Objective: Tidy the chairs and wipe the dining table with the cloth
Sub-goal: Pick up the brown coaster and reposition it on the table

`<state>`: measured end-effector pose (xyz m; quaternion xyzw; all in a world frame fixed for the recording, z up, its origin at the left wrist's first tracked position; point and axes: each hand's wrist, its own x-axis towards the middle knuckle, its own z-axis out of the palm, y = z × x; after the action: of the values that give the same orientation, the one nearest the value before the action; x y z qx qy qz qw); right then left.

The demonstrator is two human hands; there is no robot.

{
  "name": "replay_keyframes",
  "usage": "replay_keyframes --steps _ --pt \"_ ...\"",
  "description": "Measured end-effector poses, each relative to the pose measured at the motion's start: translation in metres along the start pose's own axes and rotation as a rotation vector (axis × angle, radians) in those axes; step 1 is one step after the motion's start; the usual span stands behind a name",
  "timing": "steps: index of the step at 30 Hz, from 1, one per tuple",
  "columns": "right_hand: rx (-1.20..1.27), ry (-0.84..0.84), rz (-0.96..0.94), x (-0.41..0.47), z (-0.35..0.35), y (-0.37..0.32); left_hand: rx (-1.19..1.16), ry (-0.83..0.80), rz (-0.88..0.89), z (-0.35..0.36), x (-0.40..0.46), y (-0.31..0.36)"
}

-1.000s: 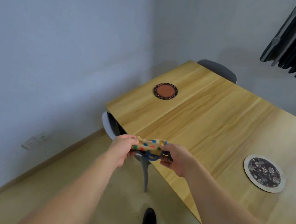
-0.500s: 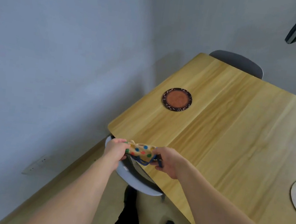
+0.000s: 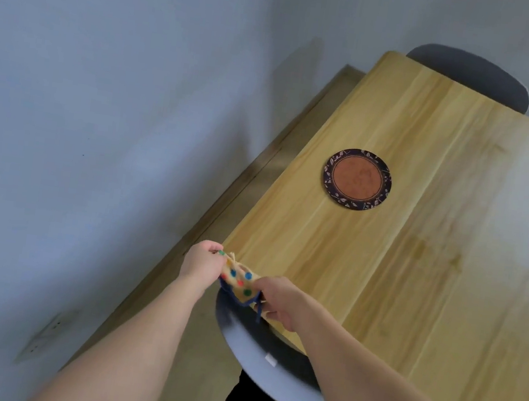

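Both arms were stretched out forward, with the left hand [image 3: 202, 261] and right hand [image 3: 280, 298] each pinching an end of the dotted cloth [image 3: 239, 280], bunched between them right at the near corner of the dining table [image 3: 417, 254], above a grey chair [image 3: 257, 344]. Fingers mostly hidden behind knuckles. Far chair [image 3: 474, 75] only partly showed; the cloth was blurry.

Coaster [image 3: 357, 179] on table [image 3: 434, 256], chair [image 3: 268, 362] at near edge, another chair [image 3: 474, 75] behind.
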<state>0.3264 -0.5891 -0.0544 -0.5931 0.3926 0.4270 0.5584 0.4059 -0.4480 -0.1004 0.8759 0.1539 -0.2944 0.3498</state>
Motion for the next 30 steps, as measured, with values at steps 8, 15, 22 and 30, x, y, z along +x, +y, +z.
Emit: replay_keyframes --steps 8,15,22,30 --pt "0.012 0.224 0.044 0.007 -0.054 -0.014 0.473 0.054 0.091 -0.005 0.011 0.047" --pt "0.547 0.416 -0.011 0.001 -0.16 -0.029 0.13 -0.152 0.199 0.054 0.019 0.173" --pt "0.742 0.587 -0.114 0.05 -0.243 -0.04 -0.07 -0.077 0.062 0.139 0.054 0.252" --pt "0.552 0.601 -0.211 0.084 -0.26 -0.029 -0.043 0.076 0.014 0.174 0.083 0.257"
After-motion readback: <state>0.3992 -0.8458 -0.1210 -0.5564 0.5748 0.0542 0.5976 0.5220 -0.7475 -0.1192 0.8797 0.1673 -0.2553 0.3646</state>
